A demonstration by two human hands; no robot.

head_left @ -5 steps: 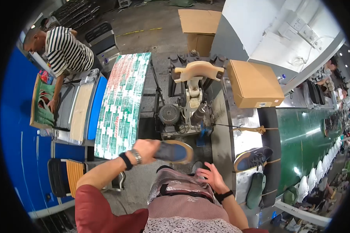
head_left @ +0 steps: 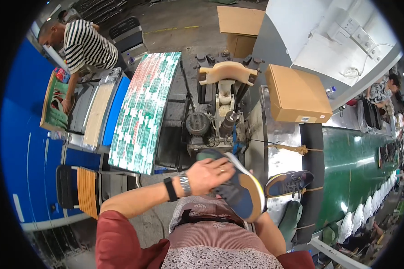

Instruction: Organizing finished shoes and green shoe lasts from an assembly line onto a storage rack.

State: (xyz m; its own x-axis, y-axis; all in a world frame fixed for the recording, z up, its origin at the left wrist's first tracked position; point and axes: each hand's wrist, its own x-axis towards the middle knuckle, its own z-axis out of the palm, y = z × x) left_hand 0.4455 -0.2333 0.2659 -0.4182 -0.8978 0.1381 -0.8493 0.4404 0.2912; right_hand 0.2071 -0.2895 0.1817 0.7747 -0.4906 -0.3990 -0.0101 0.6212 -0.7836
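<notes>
A dark blue sneaker (head_left: pixel 243 197) with a tan toe and a white sole edge is tilted in front of my waist. My left hand (head_left: pixel 211 175) grips it from above, fingers laid across the upper near the laces. Beyond those fingers a dark green part (head_left: pixel 209 155) shows at the heel end. My right hand (head_left: pixel 251 172) is behind the sneaker, mostly hidden; only a little of its fingers shows past the sole edge. To the right, a similar sneaker (head_left: pixel 289 183) lies on the metal bench, with a dark green foot-shaped piece (head_left: pixel 292 216) beside it.
Ahead stands a machine (head_left: pixel 224 110) with a curved yellowish pad and a motor. A table (head_left: pixel 143 112) wrapped in green-white sheet is left of it. A cardboard box (head_left: pixel 298 96) sits on the bench (head_left: pixel 280 157). White shoes (head_left: pixel 345 228) line a green surface. A person (head_left: pixel 87 45) works at far left.
The sneaker has come from the left toward my right hand and turned, its toe now pointing toward me. My right hand, open and apart before, is now behind it.
</notes>
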